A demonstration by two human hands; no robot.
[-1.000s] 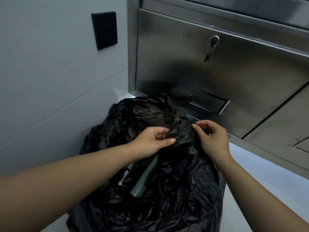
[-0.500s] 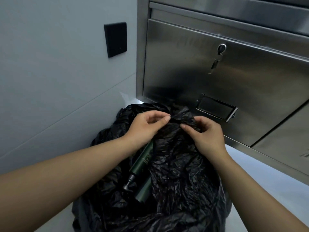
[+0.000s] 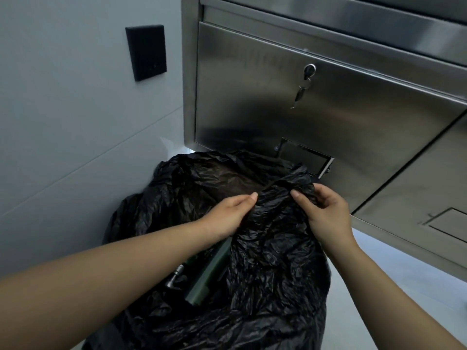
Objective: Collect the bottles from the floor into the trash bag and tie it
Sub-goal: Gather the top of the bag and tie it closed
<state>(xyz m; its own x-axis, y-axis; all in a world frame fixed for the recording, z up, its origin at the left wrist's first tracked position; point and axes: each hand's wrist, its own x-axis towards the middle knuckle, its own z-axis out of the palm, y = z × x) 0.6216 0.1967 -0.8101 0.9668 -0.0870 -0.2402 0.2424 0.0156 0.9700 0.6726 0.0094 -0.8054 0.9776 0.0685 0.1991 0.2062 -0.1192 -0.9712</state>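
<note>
A crumpled black trash bag (image 3: 273, 269) stands on the floor below me, its mouth open toward the wall. Inside it lie dark green bottles (image 3: 209, 274), one with a silver cap (image 3: 175, 275) showing. My left hand (image 3: 228, 213) pinches the near edge of the bag's rim, thumb on top. A short way to the right, my right hand (image 3: 324, 213) grips a bunched fold of the same rim. Both forearms reach in from the bottom corners.
A stainless steel cabinet (image 3: 328, 109) with a key in its lock (image 3: 308, 70) rises right behind the bag. A grey wall with a black plate (image 3: 146, 52) is on the left. Pale floor (image 3: 394, 269) shows at the right.
My hands have moved apart along the bag's rim, spreading the plastic between them. The rim's far side now stands open, and the view has shifted slightly.
</note>
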